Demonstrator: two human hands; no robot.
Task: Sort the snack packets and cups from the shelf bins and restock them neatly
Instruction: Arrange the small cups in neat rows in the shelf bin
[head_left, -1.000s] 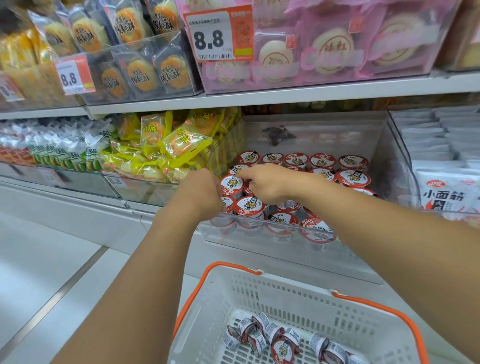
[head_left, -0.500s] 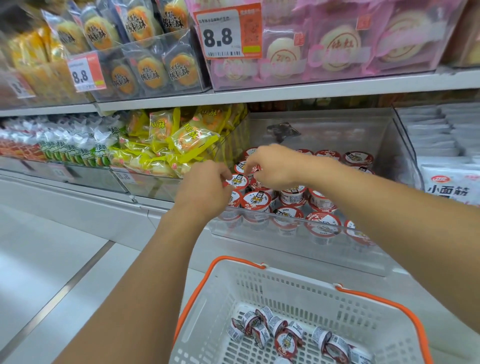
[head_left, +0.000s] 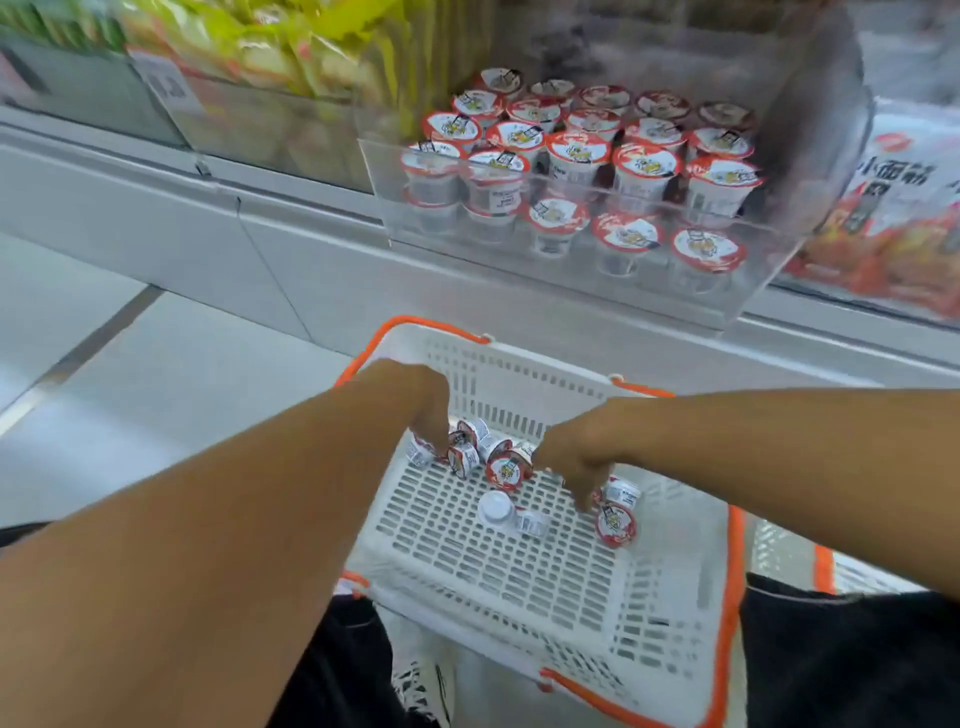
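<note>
Scene: You looked down into a white basket with orange handles, standing on the floor below a clear shelf bin.
Cups in the basket: A loose scatter of small sealed cups lay on their sides on the basket floor; a cluster sat toward the far wall of the basket, one red-lidded cup toward the right side, and one cup bottom-up near the middle.
Cups already shelved: Above the basket, the shelf bin held rows of upright red-lidded cups, stacked in two layers.
Handling: These cups looked light, stiff-walled and smooth, so they would likely roll or skid on the slotted floor. The foil lids looked easy to dent; the safer hold is probably across the sides, below the rim.
Left hand: Your left arm reached down over the near-left rim of the basket, fingers pointing down into the cluster. Whether it had pinched a cup, I cannot tell; motion blur and the knuckles hid the fingertips.
Right hand: Your right arm came in from the right side of the basket, fingers hanging down and touching or nearly touching the red-lidded cup. No firm hold showed; whether it gripped the cup, I cannot tell.
Beside the bin: Yellow snack packets sat to the left of the bin.
</note>
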